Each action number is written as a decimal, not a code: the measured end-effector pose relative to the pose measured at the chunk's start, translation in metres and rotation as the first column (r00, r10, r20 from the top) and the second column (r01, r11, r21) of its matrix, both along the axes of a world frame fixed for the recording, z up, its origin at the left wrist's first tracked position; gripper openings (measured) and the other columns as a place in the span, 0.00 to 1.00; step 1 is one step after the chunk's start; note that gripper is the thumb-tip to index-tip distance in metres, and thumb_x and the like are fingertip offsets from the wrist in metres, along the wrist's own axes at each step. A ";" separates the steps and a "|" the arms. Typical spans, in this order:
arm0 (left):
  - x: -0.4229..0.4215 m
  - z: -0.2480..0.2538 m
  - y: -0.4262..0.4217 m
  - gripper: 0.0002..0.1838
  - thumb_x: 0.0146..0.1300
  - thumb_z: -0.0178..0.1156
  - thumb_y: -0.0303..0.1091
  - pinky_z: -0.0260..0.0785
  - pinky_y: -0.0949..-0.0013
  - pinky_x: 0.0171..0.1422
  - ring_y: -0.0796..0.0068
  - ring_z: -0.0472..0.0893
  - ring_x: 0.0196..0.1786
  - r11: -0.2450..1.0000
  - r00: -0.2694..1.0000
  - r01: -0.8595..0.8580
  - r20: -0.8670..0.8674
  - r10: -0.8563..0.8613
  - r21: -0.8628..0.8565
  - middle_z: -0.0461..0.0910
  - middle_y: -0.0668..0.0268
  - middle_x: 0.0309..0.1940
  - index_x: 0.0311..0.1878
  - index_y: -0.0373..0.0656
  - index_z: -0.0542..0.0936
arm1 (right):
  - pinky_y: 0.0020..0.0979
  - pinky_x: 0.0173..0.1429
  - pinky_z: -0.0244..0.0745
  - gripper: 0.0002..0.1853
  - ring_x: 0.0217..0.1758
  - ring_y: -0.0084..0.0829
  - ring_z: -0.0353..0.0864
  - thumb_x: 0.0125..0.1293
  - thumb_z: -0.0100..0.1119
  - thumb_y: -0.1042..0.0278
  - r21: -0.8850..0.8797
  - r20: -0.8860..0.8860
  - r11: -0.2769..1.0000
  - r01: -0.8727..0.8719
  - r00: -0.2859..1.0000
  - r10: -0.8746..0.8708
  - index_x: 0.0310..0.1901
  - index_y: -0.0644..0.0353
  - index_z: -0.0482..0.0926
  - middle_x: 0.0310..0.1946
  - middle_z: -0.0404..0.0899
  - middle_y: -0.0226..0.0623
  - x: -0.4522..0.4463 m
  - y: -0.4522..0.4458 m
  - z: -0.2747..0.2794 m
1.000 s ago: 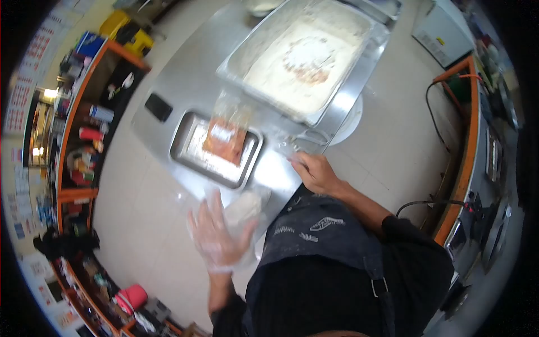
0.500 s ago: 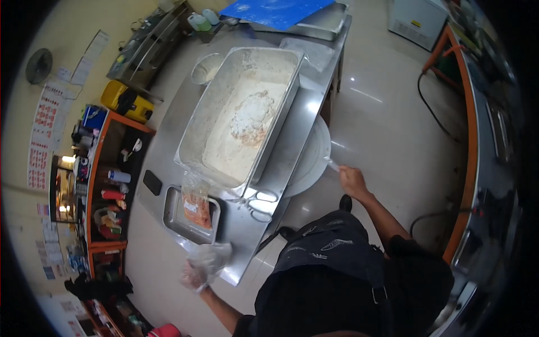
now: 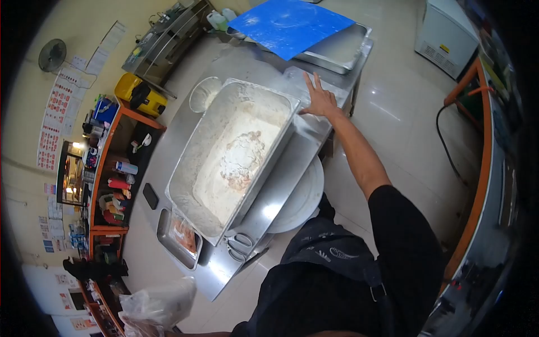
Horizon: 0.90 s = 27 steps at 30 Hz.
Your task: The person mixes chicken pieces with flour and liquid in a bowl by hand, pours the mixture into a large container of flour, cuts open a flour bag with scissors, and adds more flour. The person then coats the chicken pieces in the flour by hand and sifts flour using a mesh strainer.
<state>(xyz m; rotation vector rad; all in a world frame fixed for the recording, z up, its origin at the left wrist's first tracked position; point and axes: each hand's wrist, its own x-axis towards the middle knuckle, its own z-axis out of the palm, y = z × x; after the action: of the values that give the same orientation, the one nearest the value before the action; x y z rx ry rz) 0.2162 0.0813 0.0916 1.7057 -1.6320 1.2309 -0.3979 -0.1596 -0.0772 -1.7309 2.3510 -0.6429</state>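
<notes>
My right hand (image 3: 321,100), bare, reaches over the far right part of the steel table with its fingers spread. It is just above or touching a clear plastic bag (image 3: 297,73) lying flat there; contact is hard to tell. At the bottom left, my left hand (image 3: 137,326) is wrapped in loose, puffed clear plastic (image 3: 163,300), and its fingers are blurred. Between the hands stands a deep steel pan (image 3: 193,132) of white flour (image 3: 216,168), with a floured mound (image 3: 242,160) in it.
Scissors (image 3: 238,245) and a small steel tray (image 3: 168,238) holding a bag of orange-coloured food (image 3: 183,235) lie near the pan. A phone (image 3: 150,196) rests at the left. Beyond are a floured bowl (image 3: 203,95) and a blue board (image 3: 292,25) across another tray. A round white lid (image 3: 300,202) sits below table level.
My right hand has let go of a pale strip beside the round lid and moved up to the table's far right. My left hand has moved down and left, away from the table.
</notes>
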 end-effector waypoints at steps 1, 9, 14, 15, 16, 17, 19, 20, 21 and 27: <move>-0.007 0.002 -0.001 0.19 0.60 0.52 0.39 0.61 0.69 0.39 0.75 0.72 0.33 1.000 1.000 -0.007 -0.005 0.007 0.013 0.73 0.70 0.32 0.53 0.45 0.73 | 0.46 0.54 0.70 0.49 0.51 0.51 0.74 0.43 0.69 0.48 0.090 -0.035 0.995 -0.043 0.998 0.047 0.66 0.49 0.52 0.61 0.61 0.50 0.000 -0.009 -0.022; -0.063 0.015 -0.011 0.19 0.61 0.51 0.40 0.62 0.68 0.42 0.73 0.73 0.35 0.984 0.977 -0.174 -0.122 0.175 0.024 0.73 0.68 0.34 0.54 0.44 0.72 | 0.44 0.48 0.72 0.20 0.42 0.50 0.78 0.51 0.55 0.65 -0.218 0.044 0.964 -0.153 0.985 0.167 0.48 0.56 0.76 0.37 0.78 0.54 -0.030 -0.106 0.058; -0.112 0.031 -0.032 0.19 0.61 0.51 0.41 0.62 0.67 0.44 0.73 0.73 0.36 0.970 0.959 -0.237 -0.149 0.242 0.049 0.73 0.67 0.35 0.54 0.43 0.72 | 0.39 0.48 0.72 0.21 0.45 0.44 0.77 0.52 0.55 0.65 -0.472 -0.056 0.708 -0.526 0.819 0.571 0.51 0.50 0.76 0.45 0.78 0.41 0.041 -0.230 0.132; -0.124 0.035 -0.038 0.19 0.62 0.50 0.41 0.62 0.67 0.44 0.72 0.73 0.37 0.967 0.954 -0.248 -0.160 0.254 0.058 0.73 0.67 0.35 0.54 0.43 0.72 | 0.38 0.49 0.72 0.21 0.47 0.42 0.77 0.53 0.54 0.65 -0.471 -0.087 0.668 -0.576 0.784 0.615 0.51 0.49 0.76 0.46 0.78 0.39 0.061 -0.262 0.131; -0.136 0.038 -0.044 0.19 0.62 0.50 0.41 0.63 0.67 0.45 0.72 0.73 0.37 0.966 0.950 -0.250 -0.173 0.258 0.068 0.73 0.66 0.36 0.54 0.43 0.72 | 0.37 0.50 0.72 0.21 0.48 0.41 0.76 0.53 0.53 0.65 -0.463 -0.078 0.653 -0.599 0.761 0.644 0.52 0.48 0.76 0.48 0.77 0.38 0.083 -0.295 0.120; -0.150 0.041 -0.050 0.19 0.62 0.50 0.41 0.63 0.67 0.45 0.72 0.73 0.37 0.964 0.945 -0.252 -0.194 0.263 0.080 0.74 0.66 0.36 0.54 0.43 0.72 | 0.36 0.51 0.72 0.21 0.50 0.39 0.76 0.53 0.52 0.65 -0.461 -0.073 0.632 -0.623 0.736 0.673 0.52 0.48 0.75 0.50 0.76 0.36 0.106 -0.327 0.104; -0.176 0.051 -0.061 0.20 0.62 0.50 0.42 0.63 0.67 0.46 0.72 0.73 0.38 0.965 0.934 -0.242 -0.245 0.260 0.103 0.74 0.66 0.37 0.54 0.42 0.72 | 0.37 0.53 0.71 0.23 0.51 0.39 0.75 0.53 0.50 0.65 -0.310 -0.146 0.551 -0.774 0.612 0.777 0.54 0.45 0.74 0.53 0.74 0.38 0.149 -0.370 0.073; -0.190 0.057 -0.064 0.20 0.62 0.50 0.42 0.63 0.67 0.46 0.72 0.73 0.38 0.967 0.929 -0.227 -0.273 0.250 0.113 0.74 0.65 0.37 0.54 0.42 0.71 | 0.40 0.53 0.71 0.23 0.52 0.40 0.75 0.52 0.51 0.62 -0.086 -0.206 0.504 -0.859 0.511 0.835 0.53 0.46 0.75 0.52 0.75 0.37 0.168 -0.388 0.041; -0.204 0.060 -0.070 0.20 0.63 0.50 0.42 0.63 0.66 0.46 0.71 0.74 0.38 0.970 0.925 -0.211 -0.298 0.237 0.120 0.74 0.65 0.37 0.54 0.42 0.71 | 0.42 0.52 0.71 0.23 0.53 0.40 0.75 0.52 0.52 0.59 0.137 -0.250 0.438 -0.888 0.397 0.883 0.52 0.46 0.76 0.52 0.75 0.36 0.187 -0.404 0.017; -0.274 0.075 -0.088 0.20 0.63 0.49 0.43 0.64 0.66 0.49 0.70 0.74 0.40 0.970 0.869 -0.208 -0.432 0.242 0.125 0.74 0.64 0.39 0.54 0.41 0.71 | 0.48 0.57 0.67 0.45 0.57 0.39 0.73 0.41 0.58 0.29 0.520 -0.300 0.484 -0.704 0.379 0.875 0.60 0.48 0.68 0.54 0.74 0.38 0.211 -0.396 0.033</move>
<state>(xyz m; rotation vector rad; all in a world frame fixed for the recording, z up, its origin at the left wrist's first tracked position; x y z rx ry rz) -0.0574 -0.0065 0.1665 2.0861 -1.2423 0.7932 -0.1865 -0.5560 -0.0446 -2.7530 1.2714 0.4374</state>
